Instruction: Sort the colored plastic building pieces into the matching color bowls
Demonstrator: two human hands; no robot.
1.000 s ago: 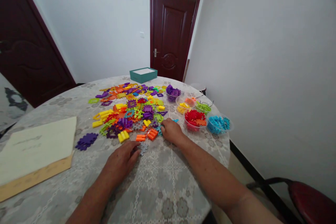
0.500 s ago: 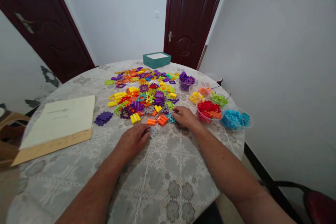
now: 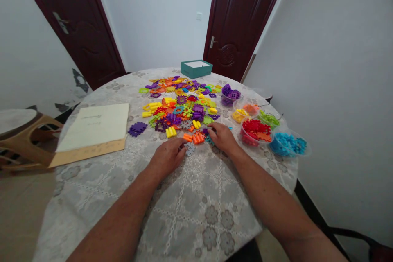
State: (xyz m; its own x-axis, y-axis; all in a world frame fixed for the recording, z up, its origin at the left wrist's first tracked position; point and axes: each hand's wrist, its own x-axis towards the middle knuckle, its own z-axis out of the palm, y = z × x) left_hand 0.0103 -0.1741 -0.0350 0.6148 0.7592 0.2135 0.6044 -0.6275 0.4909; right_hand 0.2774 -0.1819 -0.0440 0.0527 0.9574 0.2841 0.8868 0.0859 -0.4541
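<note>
My left hand (image 3: 168, 156) rests on the tablecloth, fingers bent and thumb close to them, its tips at the edge of a grey notched building piece (image 3: 190, 148). My right hand (image 3: 224, 137) has thumb and fingers drawn together at the near right edge of the heap; a small greyish bit shows at the tips, too small to name. A teal piece (image 3: 209, 140) lies just under its fingertips. Between the hands are orange ribbed pieces (image 3: 199, 137), with a yellow ribbed piece (image 3: 171, 132) to their left. Behind them spreads a mixed heap of plastic building pieces (image 3: 179, 110).
To the right stand clear bowls of red pieces (image 3: 255, 130), blue pieces (image 3: 287, 144), yellow and orange pieces (image 3: 241, 115) and purple pieces (image 3: 230, 94). Green pieces (image 3: 268, 118) lie among them. A green box (image 3: 196, 70) stands behind; a paper pad (image 3: 95, 127) lies left, near a purple piece (image 3: 137, 129).
The view has turned a little left, so everything sits further right. My right hand has shifted slightly at the heap's edge; my left hand stays by the grey piece.
</note>
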